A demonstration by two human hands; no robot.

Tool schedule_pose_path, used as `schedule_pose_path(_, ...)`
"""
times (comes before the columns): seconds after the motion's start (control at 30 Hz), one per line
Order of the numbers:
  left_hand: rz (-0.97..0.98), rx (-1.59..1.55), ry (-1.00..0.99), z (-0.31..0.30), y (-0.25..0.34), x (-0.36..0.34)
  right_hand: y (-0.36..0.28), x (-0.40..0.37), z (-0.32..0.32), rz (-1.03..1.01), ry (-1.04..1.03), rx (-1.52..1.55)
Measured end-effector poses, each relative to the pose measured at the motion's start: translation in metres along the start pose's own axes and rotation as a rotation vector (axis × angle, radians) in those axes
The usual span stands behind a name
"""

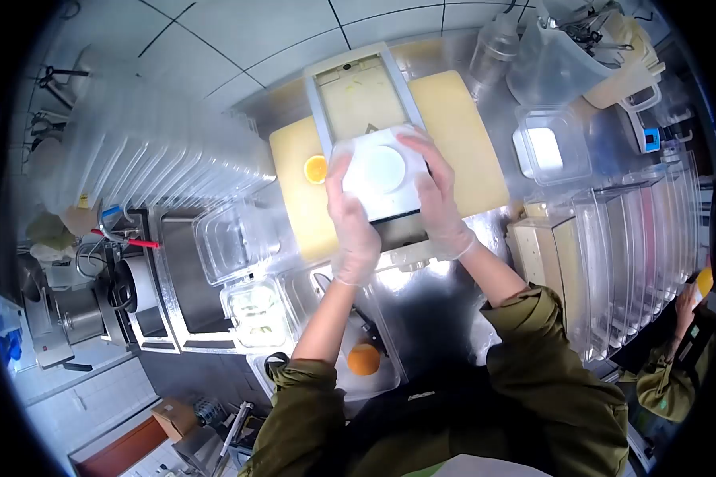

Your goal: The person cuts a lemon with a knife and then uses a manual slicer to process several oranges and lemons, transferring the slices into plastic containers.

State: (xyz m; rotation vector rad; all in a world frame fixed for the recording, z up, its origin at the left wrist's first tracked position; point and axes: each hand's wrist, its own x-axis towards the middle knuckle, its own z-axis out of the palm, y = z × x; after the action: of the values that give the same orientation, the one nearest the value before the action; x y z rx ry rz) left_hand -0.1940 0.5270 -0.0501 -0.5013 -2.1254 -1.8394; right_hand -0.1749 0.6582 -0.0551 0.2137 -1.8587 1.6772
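Note:
Both my gloved hands grip a white block-like piece [382, 171] with a round disc on its top, one hand on each side. My left hand [350, 215] wraps its left edge, and my right hand [437, 191] its right edge. The piece sits over a long framed slicer [318, 95], whose bed runs away from me across a yellow cutting board [461, 135]. Beside my left hand, half an orange [316, 169] lies cut side up on the board. A whole orange [363, 359] rests in a clear tray [386, 350] near my body.
Stacked clear containers [167, 159] stand at the left, with a lidded clear box [256, 312] nearer me. At the right are a clear tub [553, 147], a pitcher of utensils [553, 67] and upright clear bins [636, 254]. Another person's arm [684, 318] shows at the far right.

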Motion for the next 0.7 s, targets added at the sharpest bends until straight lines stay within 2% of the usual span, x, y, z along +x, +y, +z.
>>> schedule_pose_path(0.1,0.039,-0.014,-0.014,0.004,-0.016,0.040,0.027,0.038,0.008,-0.021,-0.017,0.126)
schedule_pose_path(0.13,0.008,-0.012,0.004,0.007,-0.030,0.068,0.044,0.061,0.016,0.111,-0.018,0.181)
schedule_pose_path(0.17,-0.038,-0.130,0.065,0.013,-0.040,0.090,0.053,0.079,0.024,0.137,0.013,0.154)
schedule_pose_path(0.23,0.129,-0.052,0.091,0.017,-0.065,0.119,0.078,0.105,0.036,-0.018,0.121,0.129)
schedule_pose_path(0.33,0.100,0.050,0.086,0.015,-0.076,0.135,0.088,0.117,0.039,0.033,0.120,0.112)
schedule_pose_path(0.37,0.133,0.188,0.099,0.015,-0.073,0.142,0.086,0.125,0.038,0.108,0.080,0.119)
schedule_pose_path(0.47,0.195,0.009,0.079,0.020,-0.106,0.170,0.098,0.150,0.042,0.074,0.093,-0.041)
schedule_pose_path(0.5,-0.031,-0.007,0.122,0.023,-0.100,0.174,0.096,0.153,0.045,0.074,0.101,0.013)
schedule_pose_path(0.6,-0.020,-0.009,0.096,0.019,-0.087,0.150,0.090,0.135,0.040,0.133,0.081,0.051)
schedule_pose_path(0.7,0.008,0.017,0.027,0.009,-0.055,0.107,0.060,0.097,0.026,0.076,0.049,0.075)
